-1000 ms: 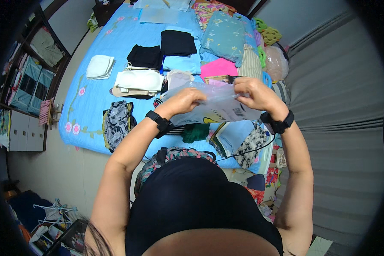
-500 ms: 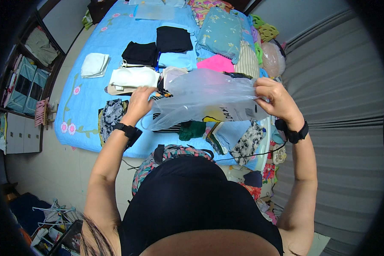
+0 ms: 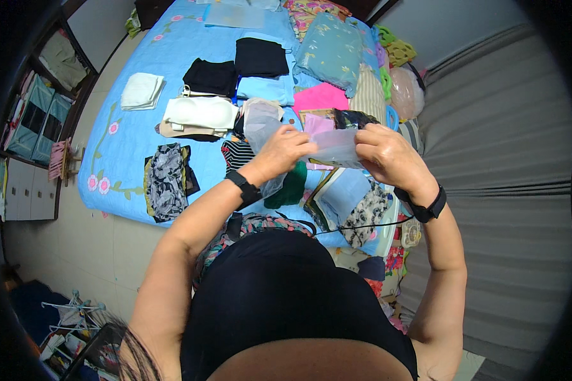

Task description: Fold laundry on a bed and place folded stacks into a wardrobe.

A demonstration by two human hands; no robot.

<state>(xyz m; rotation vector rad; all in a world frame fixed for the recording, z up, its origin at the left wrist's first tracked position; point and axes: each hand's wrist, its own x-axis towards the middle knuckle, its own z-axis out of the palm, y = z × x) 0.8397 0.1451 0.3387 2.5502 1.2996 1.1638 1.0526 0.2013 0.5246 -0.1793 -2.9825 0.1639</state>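
A translucent plastic bag (image 3: 335, 147) is bunched up between my two hands above the bed. My left hand (image 3: 285, 151) is closed on the bag's left part, its fingers slightly smeared by motion. From there a loose end of the bag hangs to the left and down. At the bag's right end my right hand (image 3: 391, 155) grips it with curled fingers. Below the bag lie a striped black-and-white cloth (image 3: 236, 154), a dark green cloth (image 3: 291, 187) and folded light blue clothing (image 3: 343, 193). A pink cloth (image 3: 320, 124) shows just behind the bag.
Folded stacks lie across the blue bed (image 3: 117, 171): white cloths (image 3: 142, 92), cream clothes (image 3: 200, 113), black clothes (image 3: 260, 57) and grey patterned clothing (image 3: 168, 178). A floral backpack (image 3: 213, 244) sits at the near edge. A grey curtain (image 3: 502, 127) hangs on the right.
My left hand has moved right toward my right hand. The bag, stretched wide before, is now gathered into a narrow bunch, uncovering more of the clothes below.
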